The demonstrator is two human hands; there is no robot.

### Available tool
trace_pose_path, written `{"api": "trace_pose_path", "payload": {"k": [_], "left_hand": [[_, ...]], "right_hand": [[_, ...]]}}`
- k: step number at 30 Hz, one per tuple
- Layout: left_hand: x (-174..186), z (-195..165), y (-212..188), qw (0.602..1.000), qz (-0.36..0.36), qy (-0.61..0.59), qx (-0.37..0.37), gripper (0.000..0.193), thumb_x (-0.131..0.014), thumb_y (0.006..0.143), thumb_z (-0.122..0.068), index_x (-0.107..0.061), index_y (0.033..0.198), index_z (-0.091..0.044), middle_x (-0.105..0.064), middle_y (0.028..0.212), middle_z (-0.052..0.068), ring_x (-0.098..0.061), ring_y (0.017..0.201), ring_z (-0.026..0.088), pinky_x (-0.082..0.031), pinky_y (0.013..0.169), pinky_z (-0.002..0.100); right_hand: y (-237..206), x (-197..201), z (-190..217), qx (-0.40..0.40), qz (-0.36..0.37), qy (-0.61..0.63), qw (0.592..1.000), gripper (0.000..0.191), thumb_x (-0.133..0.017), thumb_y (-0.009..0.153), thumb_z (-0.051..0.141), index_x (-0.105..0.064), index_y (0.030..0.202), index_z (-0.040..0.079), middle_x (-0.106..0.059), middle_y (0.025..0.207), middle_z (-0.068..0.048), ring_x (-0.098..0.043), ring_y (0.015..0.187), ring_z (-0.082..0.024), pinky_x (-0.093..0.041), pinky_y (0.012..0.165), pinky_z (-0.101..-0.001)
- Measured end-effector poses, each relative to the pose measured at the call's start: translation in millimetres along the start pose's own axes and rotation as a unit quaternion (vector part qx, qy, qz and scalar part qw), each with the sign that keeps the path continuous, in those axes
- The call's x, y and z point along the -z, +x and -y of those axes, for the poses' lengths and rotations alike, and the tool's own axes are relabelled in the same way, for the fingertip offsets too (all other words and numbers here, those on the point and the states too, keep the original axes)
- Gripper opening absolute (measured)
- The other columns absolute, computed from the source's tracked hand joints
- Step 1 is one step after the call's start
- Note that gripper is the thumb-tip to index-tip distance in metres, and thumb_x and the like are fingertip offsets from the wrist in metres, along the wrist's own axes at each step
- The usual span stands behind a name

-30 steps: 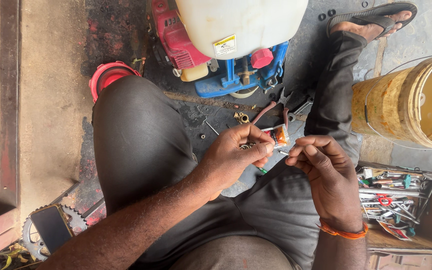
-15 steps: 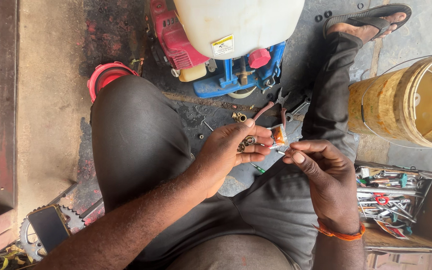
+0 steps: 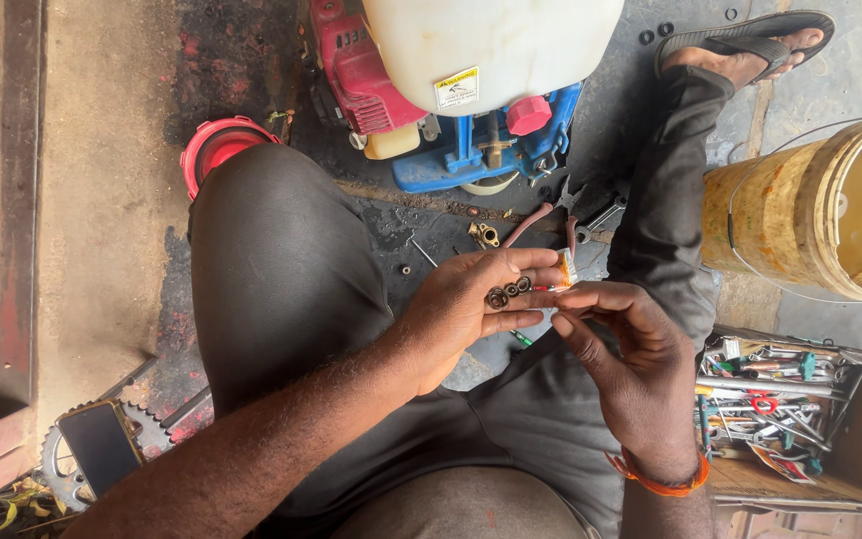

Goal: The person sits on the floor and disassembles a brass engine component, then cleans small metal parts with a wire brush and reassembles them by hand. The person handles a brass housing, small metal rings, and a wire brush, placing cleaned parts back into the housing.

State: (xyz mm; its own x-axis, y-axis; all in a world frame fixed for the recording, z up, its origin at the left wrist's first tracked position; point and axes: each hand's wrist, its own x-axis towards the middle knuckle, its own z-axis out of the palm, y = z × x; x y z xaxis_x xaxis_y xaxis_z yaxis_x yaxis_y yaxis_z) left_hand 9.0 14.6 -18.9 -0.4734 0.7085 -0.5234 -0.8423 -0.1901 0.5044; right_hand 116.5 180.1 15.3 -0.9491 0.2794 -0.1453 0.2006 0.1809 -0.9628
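Here the left hand (image 3: 471, 304) is cradling small metal rings (image 3: 509, 291) on its curled fingers, above the lap; the right hand (image 3: 626, 364), fingertips narrowed, is pinching a small orange-white tube (image 3: 563, 271) just right of them.

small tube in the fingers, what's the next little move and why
Probably the right hand should finish working at the tip of the small orange and white tube. The left hand pinches that tube while also cradling several small metal rings on its fingers, so keeping the left hand level seems wise.
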Motion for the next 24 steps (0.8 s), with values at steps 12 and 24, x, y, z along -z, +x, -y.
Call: {"api": "trace_pose_path", "payload": {"k": [12, 24], "left_hand": [[0, -3, 0, 0.998, 0.006, 0.048, 0.035, 0.054, -0.041, 0.1, -0.036, -0.059, 0.141, -0.006, -0.065, 0.131, 0.01, -0.063, 0.121, 0.015, -0.055, 0.1, 0.035], [2, -2, 2, 0.999, 0.029, 0.011, 0.032, 0.059, -0.038, 0.102, -0.042, -0.056, 0.144, -0.004, -0.065, 0.131, 0.011, -0.063, 0.119, 0.016, -0.053, 0.101, 0.035]], "right_hand": [[5, -25, 22, 0.086, 0.018, -0.161, 0.983, 0.025, -0.077, 0.087, -0.003, -0.07, 0.109, 0.006, -0.072, 0.113, -0.008, -0.07, 0.108, -0.017, -0.058, 0.091, -0.0289], [4, -37, 21, 0.19, -0.009, -0.327, 0.926, 0.028, -0.084, 0.082, 0.009, -0.069, 0.106, 0.01, -0.071, 0.118, -0.005, -0.067, 0.115, -0.023, -0.055, 0.094, -0.036]]}}
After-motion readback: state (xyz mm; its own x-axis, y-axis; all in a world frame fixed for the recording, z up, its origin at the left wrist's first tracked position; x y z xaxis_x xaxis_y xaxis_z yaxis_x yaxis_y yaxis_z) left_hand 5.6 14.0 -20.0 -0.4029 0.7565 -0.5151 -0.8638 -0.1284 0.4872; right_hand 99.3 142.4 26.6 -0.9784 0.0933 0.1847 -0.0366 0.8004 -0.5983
